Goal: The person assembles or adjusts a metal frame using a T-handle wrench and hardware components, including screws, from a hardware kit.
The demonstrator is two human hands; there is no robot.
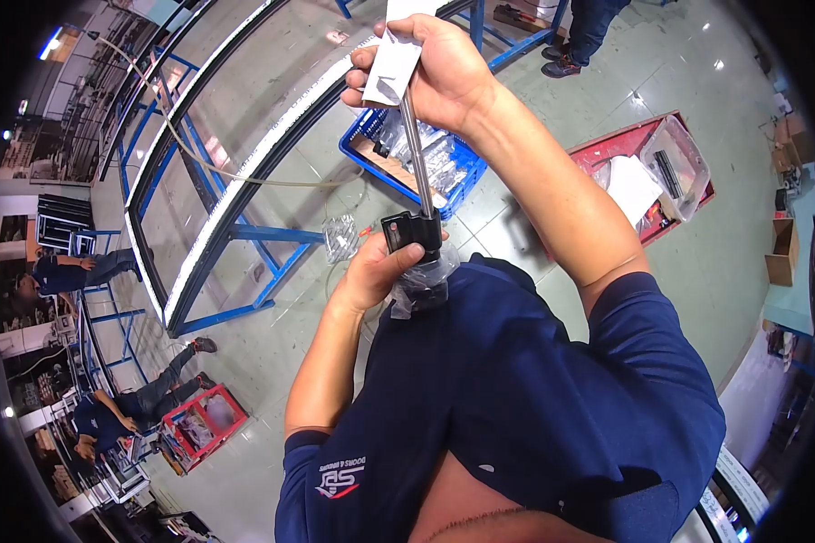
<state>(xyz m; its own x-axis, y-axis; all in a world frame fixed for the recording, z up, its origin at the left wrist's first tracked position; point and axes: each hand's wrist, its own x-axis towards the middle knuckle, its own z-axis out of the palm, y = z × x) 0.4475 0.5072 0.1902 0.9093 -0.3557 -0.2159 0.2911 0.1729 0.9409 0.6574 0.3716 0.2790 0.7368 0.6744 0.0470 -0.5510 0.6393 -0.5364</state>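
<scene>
A long metal rod with a black block-like fitting at its near end is held in front of my chest. My left hand is closed on the black fitting, thumb laid over its front. Crumpled clear plastic wrap hangs from the fitting beneath that thumb. At the far end, my right hand curls its fingers around a white paper piece that overlaps the rod. The paper covers the rod's upper end.
Beyond the rod, a blue crate holds plastic-wrapped parts. A curved frame rests on blue stands at left. To the right sits a red crate with papers and a clear bin. A person works at lower left; others stand farther off.
</scene>
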